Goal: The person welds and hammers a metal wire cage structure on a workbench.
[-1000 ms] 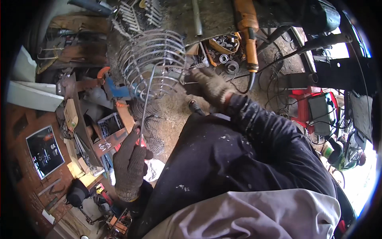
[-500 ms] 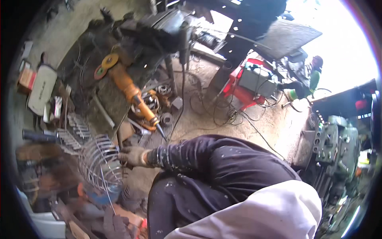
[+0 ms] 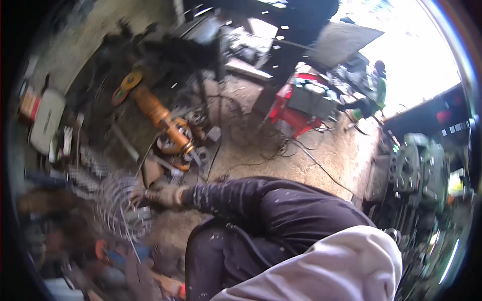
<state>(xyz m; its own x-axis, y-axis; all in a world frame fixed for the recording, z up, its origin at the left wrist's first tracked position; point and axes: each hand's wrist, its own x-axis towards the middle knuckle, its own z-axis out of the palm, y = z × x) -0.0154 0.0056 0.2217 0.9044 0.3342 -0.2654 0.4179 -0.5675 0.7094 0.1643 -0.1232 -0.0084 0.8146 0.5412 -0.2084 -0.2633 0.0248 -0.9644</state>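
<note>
My right hand (image 3: pixel 163 194), in a pale work glove below a dark, paint-flecked sleeve, reaches left to a coil of thin metal rings (image 3: pixel 120 205). Its fingertips lie over the coil's right side, but motion smears them, so their grip is unclear. A thin straight rod (image 3: pixel 129 233) crosses the front of the coil and slants down. At the rod's lower end is a dark, glove-like shape (image 3: pixel 138 277), perhaps my left hand; blur hides its fingers. Left of the coil, short metal bars (image 3: pixel 83 178) stand in a comb-like row beside a dark handle (image 3: pixel 45 178).
An orange angle grinder (image 3: pixel 155 113) lies beyond the coil, among metal rings and scrap. Farther off, a grey box (image 3: pixel 312 103) sits on a red stool (image 3: pixel 296 123), with cables (image 3: pixel 321 163) trailing over the floor. Green machinery (image 3: pixel 419 165) stands at right; another person (image 3: pixel 374 98) is beyond.
My right hand has moved left, its fingers now farther over the coil. The whole view has shifted a little, and the left side is more blurred.
</note>
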